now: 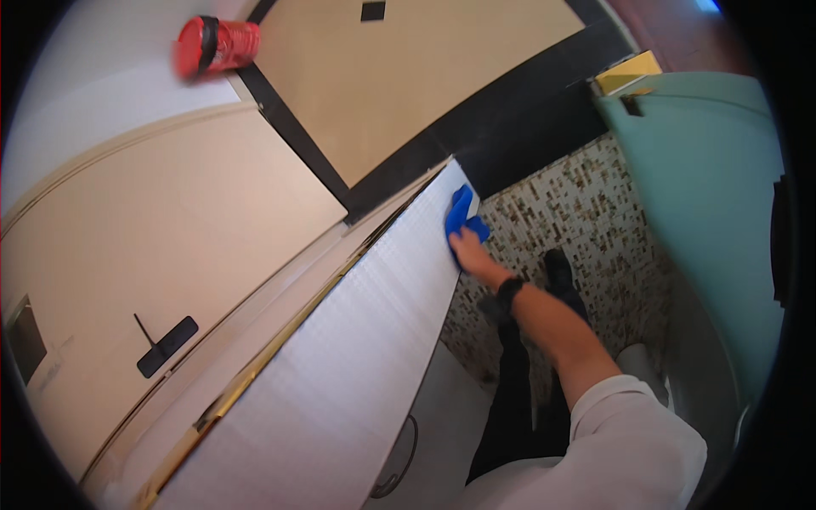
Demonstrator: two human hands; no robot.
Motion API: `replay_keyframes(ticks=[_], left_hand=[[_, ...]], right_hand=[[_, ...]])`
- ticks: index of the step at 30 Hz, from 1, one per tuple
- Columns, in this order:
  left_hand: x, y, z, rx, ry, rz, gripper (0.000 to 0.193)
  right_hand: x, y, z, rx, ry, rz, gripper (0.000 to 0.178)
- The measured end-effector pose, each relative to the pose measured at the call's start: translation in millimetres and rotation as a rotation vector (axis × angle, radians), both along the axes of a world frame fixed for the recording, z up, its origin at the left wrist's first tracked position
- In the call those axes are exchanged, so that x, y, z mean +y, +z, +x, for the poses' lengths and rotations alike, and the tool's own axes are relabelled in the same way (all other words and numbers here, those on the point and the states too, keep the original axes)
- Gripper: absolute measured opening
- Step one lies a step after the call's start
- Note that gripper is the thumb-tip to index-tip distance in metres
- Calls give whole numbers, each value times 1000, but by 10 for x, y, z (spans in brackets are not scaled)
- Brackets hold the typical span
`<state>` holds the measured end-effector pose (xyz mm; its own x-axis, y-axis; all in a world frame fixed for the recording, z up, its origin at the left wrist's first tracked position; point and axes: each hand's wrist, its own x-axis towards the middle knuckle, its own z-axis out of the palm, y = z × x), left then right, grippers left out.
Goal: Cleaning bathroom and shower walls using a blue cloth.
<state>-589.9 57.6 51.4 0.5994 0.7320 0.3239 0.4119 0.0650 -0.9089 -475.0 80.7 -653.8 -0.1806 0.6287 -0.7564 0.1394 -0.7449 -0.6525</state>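
My right hand (476, 257) presses a blue cloth (459, 211) against the far end of a white, faintly textured wall panel (340, 340). Its fingers are bunched around the cloth, which sticks out past them on both sides. A dark watch (509, 291) is on that wrist, and the arm reaches forward from the lower right. My left hand is out of the picture.
Mosaic tiles (544, 200) cover the floor under my feet. A pale green door (697, 170) stands at the right. Left of the panel is a cream door (170, 221) with a dark handle plate (167, 347). A red container (217, 47) shows at upper left.
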Motion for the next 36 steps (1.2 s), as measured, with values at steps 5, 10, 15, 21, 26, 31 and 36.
replay_keyframes(ticks=[5, 10, 15, 21, 26, 31, 36], left_hand=[[-340, 160, 134, -159, -3, 186, 33], [-340, -75, 100, -488, -73, 302, 42], [-138, -123, 95, -465, -167, 190, 43], [-97, -249, 45, -658, -318, 265, 43], [57, -188, 353, -704, -364, 259, 43], [-168, -110, 211, -810, -403, 169, 47], [-416, 140, 210, -963, -570, 34, 59]], right_hand=[[-206, 2168, -73, 155, -32, 291, 68], [-256, 4265, 219, 308, 109, 686, 66], [95, 5562, 273, 519, 169, 1141, 56], [768, 6239, -126, 493, 117, 1132, 53], [1034, 5400, 86, 676, 165, 815, 71], [66, 6330, 291, 946, 116, 689, 53], [-120, 7414, 389, 946, 105, 1088, 33]])
